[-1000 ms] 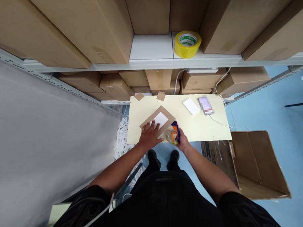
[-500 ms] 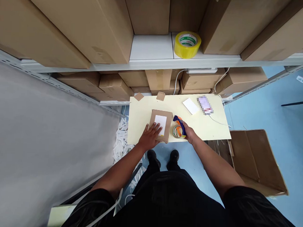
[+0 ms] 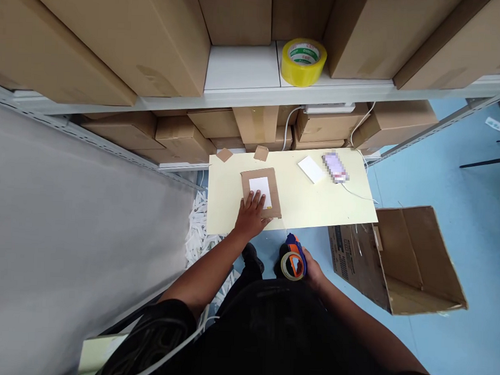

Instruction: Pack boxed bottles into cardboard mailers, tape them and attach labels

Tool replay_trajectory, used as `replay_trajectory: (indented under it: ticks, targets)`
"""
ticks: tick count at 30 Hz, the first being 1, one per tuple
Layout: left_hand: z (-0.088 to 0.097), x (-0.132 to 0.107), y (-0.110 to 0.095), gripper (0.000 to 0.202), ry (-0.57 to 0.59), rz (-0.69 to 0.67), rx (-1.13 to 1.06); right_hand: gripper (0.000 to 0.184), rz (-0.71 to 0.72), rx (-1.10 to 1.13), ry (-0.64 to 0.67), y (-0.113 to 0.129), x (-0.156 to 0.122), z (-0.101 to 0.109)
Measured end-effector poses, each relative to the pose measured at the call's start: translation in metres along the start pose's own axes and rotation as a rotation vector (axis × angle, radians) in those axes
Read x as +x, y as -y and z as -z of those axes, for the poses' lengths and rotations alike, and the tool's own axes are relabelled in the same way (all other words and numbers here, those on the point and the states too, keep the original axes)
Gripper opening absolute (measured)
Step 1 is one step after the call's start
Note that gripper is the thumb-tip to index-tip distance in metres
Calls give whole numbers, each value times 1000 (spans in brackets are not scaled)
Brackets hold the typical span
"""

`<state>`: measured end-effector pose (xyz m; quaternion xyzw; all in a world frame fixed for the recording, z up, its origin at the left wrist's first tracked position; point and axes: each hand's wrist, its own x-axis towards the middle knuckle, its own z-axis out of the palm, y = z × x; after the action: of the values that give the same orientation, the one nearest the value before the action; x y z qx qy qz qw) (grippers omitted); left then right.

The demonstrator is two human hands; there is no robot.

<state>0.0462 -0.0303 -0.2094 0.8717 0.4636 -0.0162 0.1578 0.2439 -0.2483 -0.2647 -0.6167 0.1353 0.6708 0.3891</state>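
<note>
A flat cardboard box (image 3: pixel 275 195) with a white label (image 3: pixel 260 184) lies on the pale yellow table (image 3: pixel 228 208). My left hand (image 3: pixel 251 214) rests on the box and its label, fingers spread. In front of the table edge, above my shoes, my right hand (image 3: pixel 311 268) grips a blue and orange tape dispenser (image 3: pixel 297 249) with a tape roll on it. What looks like a thin strip of clear tape runs from the dispenser up toward the box's near right corner.
Two small cardboard pieces (image 3: pixel 261 153), a white block (image 3: pixel 311 169) and a blurred-out phone (image 3: pixel 335 167) with a cable lie toward the table's back. A yellow tape roll (image 3: pixel 303 74) sits on the shelf (image 3: pixel 246 72) among cartons. An open carton (image 3: pixel 420 259) stands on the floor, right.
My right hand has pulled the tape dispenser back toward my body, off the table's edge. The box is turned slightly under my left hand. The view has shifted a little.
</note>
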Motion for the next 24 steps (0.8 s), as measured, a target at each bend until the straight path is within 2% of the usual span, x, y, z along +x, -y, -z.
replay_trajectory:
  ticks: [3, 6, 9, 11, 13, 17, 19, 20, 24]
  targets:
    - [2, -7, -5, 94, 58, -43, 2, 45, 11, 36, -43, 8, 11, -19]
    - [8, -21, -5, 102, 156, -111, 33, 52, 16, 34, -24, 43, 28, -46]
    - [19, -27, 6, 100, 235, -201, 84, 53, 10, -13, 6, 82, 38, -64]
    - [26, -23, 18, 98, 223, -275, 111, 49, 29, -99, 15, 106, 42, -74]
    - [28, -16, 29, 99, 165, -315, 126, 47, 60, -225, 14, 127, 46, -86]
    - [17, -3, 34, 105, 55, -203, 115, 52, 93, -410, -20, 152, 53, -106]
    - [10, 0, 29, 104, 17, -130, 99, 52, 120, -405, -19, 152, 52, -99]
    - [7, 2, 27, 103, 3, -101, 91, 52, 139, -397, -19, 149, 49, -88]
    - [3, 6, 21, 104, -14, -51, 67, 51, 141, -478, -10, 118, 21, -19]
